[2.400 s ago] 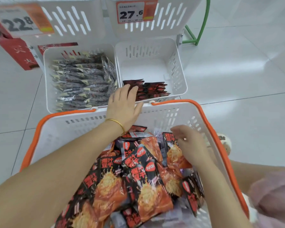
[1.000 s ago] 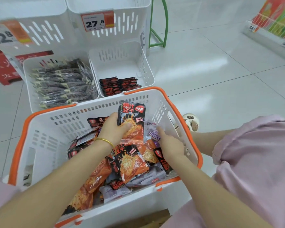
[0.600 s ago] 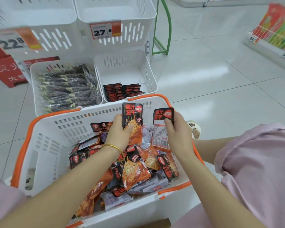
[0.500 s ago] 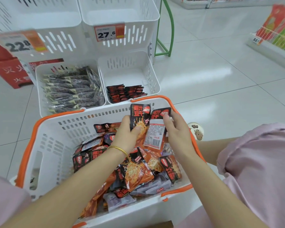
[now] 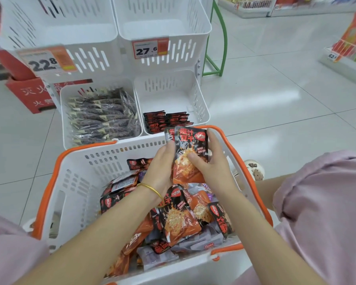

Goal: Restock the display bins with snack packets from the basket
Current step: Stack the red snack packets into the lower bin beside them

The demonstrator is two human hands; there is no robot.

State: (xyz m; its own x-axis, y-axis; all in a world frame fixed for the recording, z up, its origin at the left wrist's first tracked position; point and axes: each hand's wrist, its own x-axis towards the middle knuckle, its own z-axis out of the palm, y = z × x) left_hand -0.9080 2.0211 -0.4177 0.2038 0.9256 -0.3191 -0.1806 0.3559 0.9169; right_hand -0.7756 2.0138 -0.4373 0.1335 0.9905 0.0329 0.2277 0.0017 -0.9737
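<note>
While both hands meet over the far half of the basket [image 5: 103,159], they grip the held packets [image 5: 190,161] between them. This is a red-and-black snack pouch with a second one overlapped behind it, its edge peeping out at the upper left. The left hand [image 5: 161,161] curls round the stack's left edge, with a gold bangle [image 5: 150,188] on its wrist. The right hand [image 5: 214,163] pinches the right side, thumb pressed on the printed front and fingers wrapped over the far edge. The stack stands roughly upright, its top reaching the basket's orange far rim.

Below the hands and nearer the body, under both forearms, the loose packets [image 5: 179,221] lie heaped in the basket. Orange-red and black ones are mixed with a few pale purple ones.

Just beyond the hands, close behind the basket's far wall, sits the low white bin [image 5: 201,103]. A short stack of matching packets [image 5: 167,120] lies flat at its near end. Beyond and to the left of the left hand, the neighbouring bin [image 5: 64,124] is packed with dark packets [image 5: 103,116] lying in rows.

Higher and farther from the hands stand the upper bins [image 5: 164,19]. One carries the price tag 27.6 [image 5: 150,48] and the other the price tag 22.8 [image 5: 46,61]. A green frame [image 5: 222,42] rises beyond the right hand, off to its right. Right of the right hand, a slipper [image 5: 253,169] rests on the tiled floor [image 5: 286,103], with pink clothing [image 5: 327,202] nearer the body.
</note>
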